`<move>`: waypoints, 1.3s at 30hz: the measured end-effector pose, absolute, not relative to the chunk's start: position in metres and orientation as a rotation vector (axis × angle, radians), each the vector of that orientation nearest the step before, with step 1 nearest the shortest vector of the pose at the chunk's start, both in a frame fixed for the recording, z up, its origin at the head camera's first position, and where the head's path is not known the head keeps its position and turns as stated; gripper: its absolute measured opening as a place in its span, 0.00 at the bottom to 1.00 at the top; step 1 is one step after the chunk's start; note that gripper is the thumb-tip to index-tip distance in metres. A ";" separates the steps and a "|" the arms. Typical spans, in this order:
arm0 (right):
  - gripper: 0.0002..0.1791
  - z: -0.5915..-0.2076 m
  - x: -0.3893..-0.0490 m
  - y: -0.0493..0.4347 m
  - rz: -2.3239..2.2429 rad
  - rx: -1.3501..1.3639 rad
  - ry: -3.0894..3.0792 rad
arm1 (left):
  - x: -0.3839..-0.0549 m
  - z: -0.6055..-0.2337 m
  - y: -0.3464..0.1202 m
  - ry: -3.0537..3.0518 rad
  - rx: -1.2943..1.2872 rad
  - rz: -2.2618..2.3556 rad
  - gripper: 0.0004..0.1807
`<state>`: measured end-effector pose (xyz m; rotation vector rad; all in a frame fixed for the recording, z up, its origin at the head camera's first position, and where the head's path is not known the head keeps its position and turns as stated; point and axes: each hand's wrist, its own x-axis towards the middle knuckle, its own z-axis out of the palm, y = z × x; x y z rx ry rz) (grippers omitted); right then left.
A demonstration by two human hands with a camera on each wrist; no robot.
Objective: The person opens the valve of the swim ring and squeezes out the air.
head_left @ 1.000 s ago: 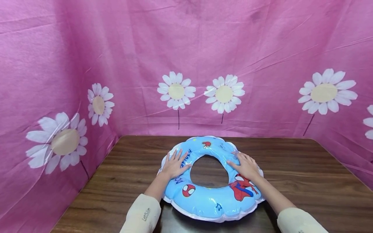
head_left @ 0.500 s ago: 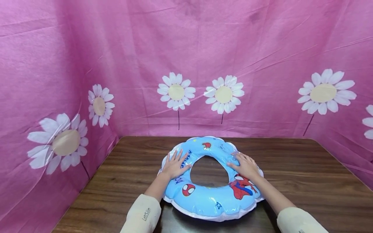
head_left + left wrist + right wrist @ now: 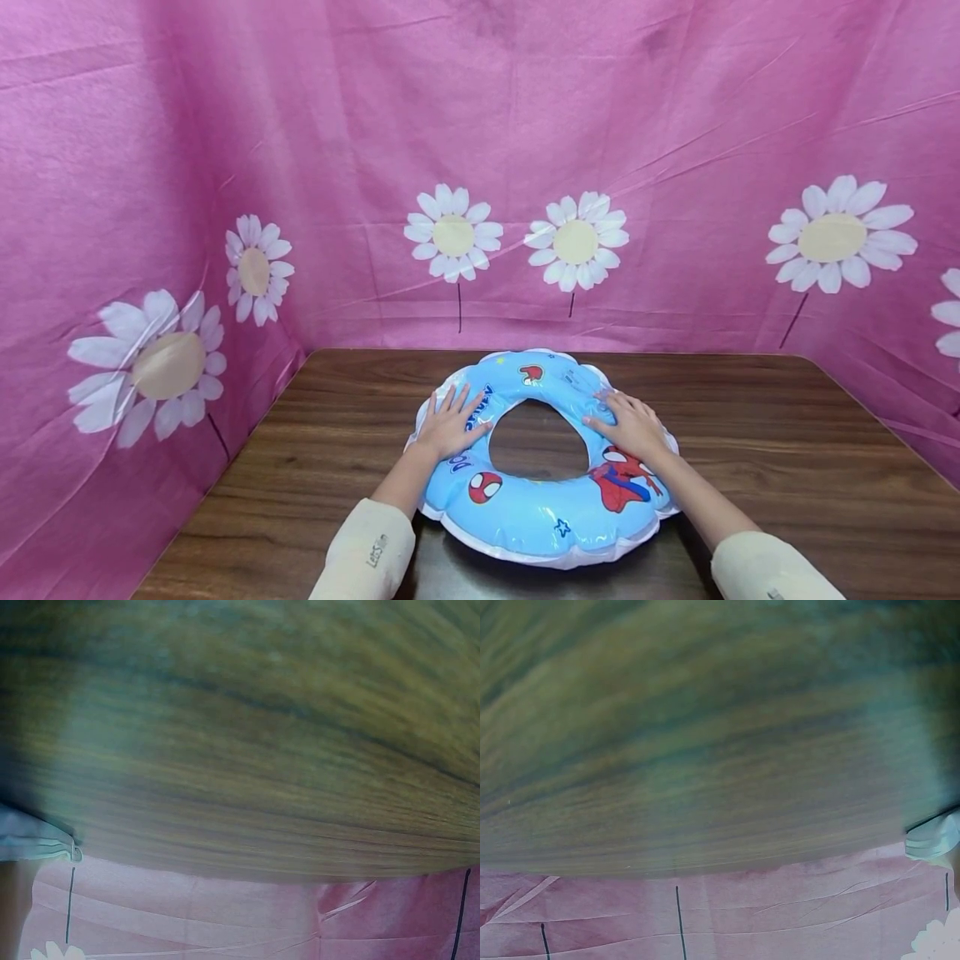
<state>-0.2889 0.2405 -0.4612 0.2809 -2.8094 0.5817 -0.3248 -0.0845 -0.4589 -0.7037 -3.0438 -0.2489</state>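
A light blue inflatable swim ring [image 3: 540, 521] with a pale scalloped edge lies flat on the wooden table, printed with red cartoon figures and dark lettering. On its left side rests my left hand [image 3: 447, 432], palm down, fingers spread and straight. My right hand [image 3: 632, 427] lies palm down on the ring's right side, its thumb reaching toward the central hole. In the left wrist view only a small bit of the ring [image 3: 34, 838] shows at the left edge. The right wrist view catches a bit of the ring [image 3: 934, 838] at the right edge.
The brown wood-grain table [image 3: 787, 450] extends on both sides of the ring and shows through its hole. Behind and beside it hangs a pink cloth [image 3: 517, 100] printed with white daisies. Cream sleeves [image 3: 371, 546] cover both forearms.
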 end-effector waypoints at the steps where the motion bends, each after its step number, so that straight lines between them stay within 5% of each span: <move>1: 0.37 -0.461 -0.289 0.241 0.583 0.278 -2.810 | -0.325 -0.459 -0.085 -3.044 -0.703 -0.252 0.38; 39: 0.36 -0.460 -0.287 0.239 0.564 0.261 -2.817 | -0.325 -0.459 -0.084 -3.050 -0.704 -0.232 0.38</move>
